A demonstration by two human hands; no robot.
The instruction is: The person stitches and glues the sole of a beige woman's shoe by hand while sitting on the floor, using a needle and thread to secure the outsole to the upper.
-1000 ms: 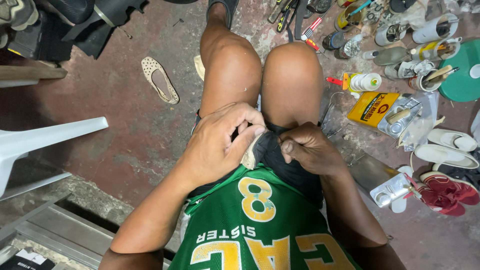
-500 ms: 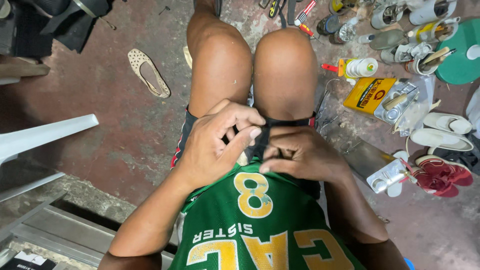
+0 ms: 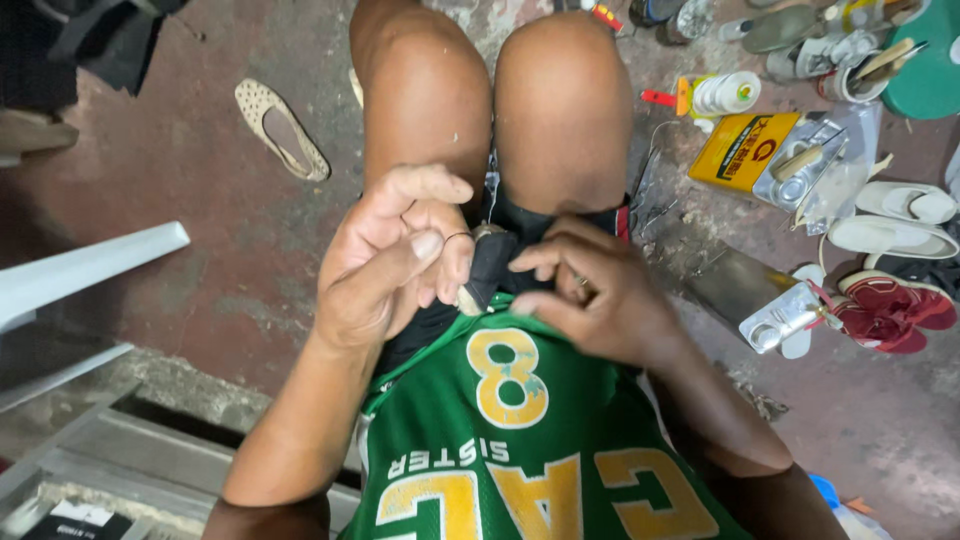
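I sit with both hands over my lap, just below my bare knees. My right hand [image 3: 592, 298] pinches a small black piece of material [image 3: 495, 262] with its fingertips. My left hand [image 3: 392, 258] is right beside that piece, its thumb pressed against curled fingers. A thin thread [image 3: 456, 238] loops at those fingertips, and a pale strand runs up between my knees. The index finger sticks out above the others. Part of the black piece is hidden behind my fingers. My green jersey [image 3: 520, 450] with yellow print fills the bottom of the view.
A beige flat shoe [image 3: 281, 129] lies on the reddish floor at left, near a white plastic chair [image 3: 95, 262]. At right are a yellow tin [image 3: 742, 150], a white spool [image 3: 727, 93], a metal can [image 3: 765, 300], white shoes [image 3: 895, 218] and a red shoe [image 3: 895, 308].
Both hands have come up from the knees toward my chest with the black piece. My left hand's fingers have spread a little, index finger raised.
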